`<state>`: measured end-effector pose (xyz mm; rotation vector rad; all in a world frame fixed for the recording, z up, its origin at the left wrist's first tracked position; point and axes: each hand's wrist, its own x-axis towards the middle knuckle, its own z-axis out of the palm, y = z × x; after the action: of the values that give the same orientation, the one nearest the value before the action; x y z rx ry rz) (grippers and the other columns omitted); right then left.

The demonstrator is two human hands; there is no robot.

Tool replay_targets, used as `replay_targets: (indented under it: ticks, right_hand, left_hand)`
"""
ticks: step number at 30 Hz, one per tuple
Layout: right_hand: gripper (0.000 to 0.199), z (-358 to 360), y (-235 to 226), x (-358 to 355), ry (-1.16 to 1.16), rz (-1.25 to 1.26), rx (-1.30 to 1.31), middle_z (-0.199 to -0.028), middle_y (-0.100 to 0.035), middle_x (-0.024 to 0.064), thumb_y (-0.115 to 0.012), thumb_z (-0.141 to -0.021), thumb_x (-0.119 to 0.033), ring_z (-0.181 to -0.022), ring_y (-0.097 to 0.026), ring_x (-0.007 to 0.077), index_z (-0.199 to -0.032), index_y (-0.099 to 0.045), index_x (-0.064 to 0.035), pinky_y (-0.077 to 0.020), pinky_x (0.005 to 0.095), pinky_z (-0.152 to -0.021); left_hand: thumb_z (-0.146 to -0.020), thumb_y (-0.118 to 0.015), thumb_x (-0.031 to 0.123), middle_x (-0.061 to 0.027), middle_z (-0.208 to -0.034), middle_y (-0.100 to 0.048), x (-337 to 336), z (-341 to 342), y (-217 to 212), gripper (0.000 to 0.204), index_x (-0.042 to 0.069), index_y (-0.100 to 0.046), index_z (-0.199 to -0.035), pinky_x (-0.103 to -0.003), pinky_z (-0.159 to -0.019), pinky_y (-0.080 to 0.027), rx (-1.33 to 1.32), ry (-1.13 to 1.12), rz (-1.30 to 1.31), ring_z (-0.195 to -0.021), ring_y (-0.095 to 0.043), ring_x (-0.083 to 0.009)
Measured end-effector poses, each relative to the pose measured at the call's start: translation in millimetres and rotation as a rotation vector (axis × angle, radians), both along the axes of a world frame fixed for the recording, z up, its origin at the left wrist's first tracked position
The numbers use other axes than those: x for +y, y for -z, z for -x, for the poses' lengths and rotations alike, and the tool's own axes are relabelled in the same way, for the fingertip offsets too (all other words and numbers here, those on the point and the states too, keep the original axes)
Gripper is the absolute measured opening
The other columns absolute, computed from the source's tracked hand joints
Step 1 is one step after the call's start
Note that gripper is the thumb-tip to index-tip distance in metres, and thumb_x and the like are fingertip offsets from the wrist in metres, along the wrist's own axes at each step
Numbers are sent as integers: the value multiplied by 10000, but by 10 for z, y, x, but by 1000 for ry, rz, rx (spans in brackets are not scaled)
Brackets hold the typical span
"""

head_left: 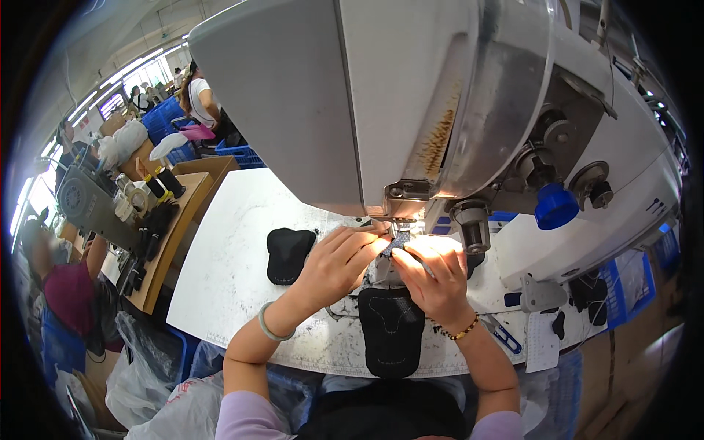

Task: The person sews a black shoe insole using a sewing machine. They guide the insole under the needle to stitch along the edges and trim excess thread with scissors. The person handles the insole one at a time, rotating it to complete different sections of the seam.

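A small blue-grey patterned piece of fabric (397,243) lies under the lit needle area of a large white sewing machine (293,95). My left hand (339,258) pinches its left side, fingertips close to the metal presser parts (405,209). From the right, my right hand (438,273) presses thumb and fingers onto the same piece. Just below my hands, a black padded shape (391,337) with pale stitch lines lies near the table's front edge. Another black padded piece (289,256) rests left of my left hand. My hands partly cover the fabric.
Blue-handled thread snips (506,336) and a white card (542,342) lie right of my right forearm on the white table (220,257). A blue knob (555,206) juts from the machine head. At left, a wooden bench (172,238) holds thread spools, and co-workers sit beyond.
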<state>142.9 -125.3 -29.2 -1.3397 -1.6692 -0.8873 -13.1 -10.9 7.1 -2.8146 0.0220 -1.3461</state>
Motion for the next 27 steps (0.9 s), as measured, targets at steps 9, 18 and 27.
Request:
replay_targets:
  ticks: [9,18,27]
  right_hand:
    - [236,-69,-9,-40,-25,51,35,-999,-621,-4,-744,-734,-119,-891,-560,184,-962,-680,-131,-397,330,-792]
    - [170,-38,-23,-43,26,50,144,-881,-602,-11,-731,-756,-153,-943,-540,205,-919,-684,-139,-380,381,-868]
    - [116,-72,94,17,-15,51,185,-831,-594,25,-746,-753,-169,-973,-546,259,-800,-660,-109,-398,419,-877]
  left_hand:
    - [-665,-634,-27,-104,-890,-596,-113,-20,-14,301,-4,-587,-962,-349,-697,-497,40,-115,-24,-794,-603,-262]
    - [-681,-610,-26,-116,-880,-580,-283,-39,-37,281,-25,-571,-959,-351,-710,-501,134,-263,-241,-795,-587,-253]
    - [-682,-737,0,-130,-1058,-629,275,42,140,394,8,-616,-1057,-308,-810,-514,-9,138,382,-964,-627,-275]
